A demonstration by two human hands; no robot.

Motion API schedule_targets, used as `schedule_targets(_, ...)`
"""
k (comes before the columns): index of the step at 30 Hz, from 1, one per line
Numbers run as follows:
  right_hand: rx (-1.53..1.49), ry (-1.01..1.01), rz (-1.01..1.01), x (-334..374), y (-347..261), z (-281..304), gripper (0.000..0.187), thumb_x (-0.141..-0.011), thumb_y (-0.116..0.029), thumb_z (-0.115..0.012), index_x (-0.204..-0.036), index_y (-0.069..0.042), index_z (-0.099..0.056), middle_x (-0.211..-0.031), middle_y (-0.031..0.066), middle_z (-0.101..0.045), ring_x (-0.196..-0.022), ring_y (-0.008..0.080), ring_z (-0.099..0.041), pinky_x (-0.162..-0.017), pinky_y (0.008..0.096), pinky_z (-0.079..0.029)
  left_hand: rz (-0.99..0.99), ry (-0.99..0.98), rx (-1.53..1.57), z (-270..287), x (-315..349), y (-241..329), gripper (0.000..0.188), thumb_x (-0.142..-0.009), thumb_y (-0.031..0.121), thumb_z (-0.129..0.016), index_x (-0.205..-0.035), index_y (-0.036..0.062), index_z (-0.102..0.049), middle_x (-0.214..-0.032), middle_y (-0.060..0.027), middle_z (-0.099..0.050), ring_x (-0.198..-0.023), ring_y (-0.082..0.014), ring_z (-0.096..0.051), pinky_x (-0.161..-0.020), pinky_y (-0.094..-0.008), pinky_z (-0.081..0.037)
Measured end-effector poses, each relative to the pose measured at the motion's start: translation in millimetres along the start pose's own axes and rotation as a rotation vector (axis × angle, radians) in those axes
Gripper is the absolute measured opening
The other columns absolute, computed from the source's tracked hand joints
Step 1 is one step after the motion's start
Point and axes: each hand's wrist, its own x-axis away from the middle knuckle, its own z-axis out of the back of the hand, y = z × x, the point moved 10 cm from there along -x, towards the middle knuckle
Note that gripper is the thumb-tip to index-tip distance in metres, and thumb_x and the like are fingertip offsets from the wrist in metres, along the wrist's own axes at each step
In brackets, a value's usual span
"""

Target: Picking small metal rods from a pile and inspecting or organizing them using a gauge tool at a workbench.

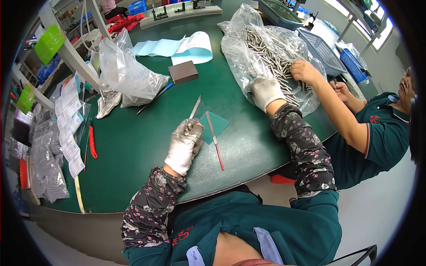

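Note:
My left hand [184, 144], in a whitish glove, is closed around a slim pointed metal blade [195, 107] that sticks up past the fingers; its lower part is hidden. Just right of it, a narrow file with a red handle [214, 137] lies partly across a green square sheet [217, 125]. My right hand [266, 93], also gloved, rests with curled fingers at the near left side of an open clear plastic bag [235, 55] full of metal pins [270, 57]. What those fingers hold is hidden. A co-worker's bare hand [305, 72] reaches into the same pins from the right.
A dark brown block [183, 72], a blue pen [155, 97] and a filled plastic bag [126, 73] stand at the upper left of the green table [133, 142]. Red-handled pliers [92, 139] and paper sheets [69, 119] lie farther left. A blue-grey basket [321, 51] is behind the pins.

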Motion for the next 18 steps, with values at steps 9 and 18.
schedule_targets(9, -0.767, 0.398, -0.039, 29, 15, 33, 0.013, -0.070, -0.010, -0.056, -0.082, -0.012, -0.062, -0.076, 0.0100, -0.059, -0.074, 0.0284, -0.056, -0.066, 0.0358, -0.045, 0.052, -0.009, -0.035, 2, 0, -4, 0.013, -0.084, 0.016, -0.053, -0.086, 0.0048, -0.048, -0.055, 0.0038, -0.034, -0.042, -0.0039, -0.028, -0.036, -0.0185, -0.019)
schedule_targets(18, -1.573, -0.039, 0.097, 27, -61, 28, 0.013, -0.077, -0.002, -0.057, -0.090, 0.000, -0.059, -0.084, 0.0021, -0.060, -0.080, 0.0078, -0.054, -0.073, 0.0220, -0.044, 0.003, -0.009, -0.126, 0, -2, -4, 0.013, -0.081, 0.013, -0.058, -0.089, 0.0047, -0.052, -0.061, 0.0028, -0.047, -0.047, -0.0041, -0.041, -0.040, -0.0173, -0.032)
